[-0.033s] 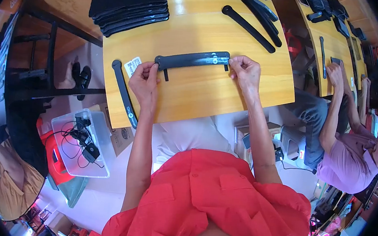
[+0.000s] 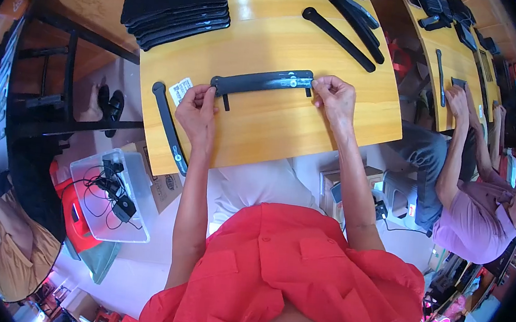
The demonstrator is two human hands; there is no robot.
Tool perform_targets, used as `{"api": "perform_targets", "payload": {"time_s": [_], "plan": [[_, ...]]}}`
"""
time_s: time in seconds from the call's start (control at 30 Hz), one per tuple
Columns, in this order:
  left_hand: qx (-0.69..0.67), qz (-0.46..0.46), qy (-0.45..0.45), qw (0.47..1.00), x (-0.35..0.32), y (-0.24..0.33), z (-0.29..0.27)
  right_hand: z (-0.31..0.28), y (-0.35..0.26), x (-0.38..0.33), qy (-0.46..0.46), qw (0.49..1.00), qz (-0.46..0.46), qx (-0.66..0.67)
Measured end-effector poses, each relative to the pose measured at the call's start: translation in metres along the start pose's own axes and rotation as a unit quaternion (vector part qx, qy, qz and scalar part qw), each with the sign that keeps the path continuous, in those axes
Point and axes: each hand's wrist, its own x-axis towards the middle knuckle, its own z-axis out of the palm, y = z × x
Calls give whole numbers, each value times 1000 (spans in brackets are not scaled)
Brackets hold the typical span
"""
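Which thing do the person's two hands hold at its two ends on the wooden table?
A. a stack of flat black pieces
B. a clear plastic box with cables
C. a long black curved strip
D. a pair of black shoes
C: the left hand pinches one end and the right hand the other end of the long black curved strip, which lies across the wooden table.

One head-worn fisheye looks steeply down (edges bowing) over the wooden table (image 2: 273, 131).
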Motion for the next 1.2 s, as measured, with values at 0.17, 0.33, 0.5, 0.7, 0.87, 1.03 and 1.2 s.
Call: {"api": "perform_targets", "payload": {"time_s": [0.17, 0.33, 0.5, 0.7, 0.87, 1.03, 1.2], "plan": [[4, 1, 9, 1000, -1, -1, 1, 1, -6, -2, -2, 999, 35, -11], [22, 2, 4, 1000, -2, 2, 2, 1, -4, -2, 9, 999, 37, -2], [23, 3, 7, 1000, -2, 2, 2, 1, -7, -1, 18, 999, 45, -12], [14, 12, 0, 1000, 0, -1, 2, 3, -12, -2, 22, 998, 54, -28], [21, 14, 1, 1000, -1, 0, 2, 4, -15, -1, 30, 996, 70, -45], [31, 13, 2, 999, -1, 3, 3, 5, -15, -1, 33, 996, 71, -47], [25, 15, 5, 1000, 0, 0, 4, 6, -13, 1, 38, 995, 72, -52]]}}
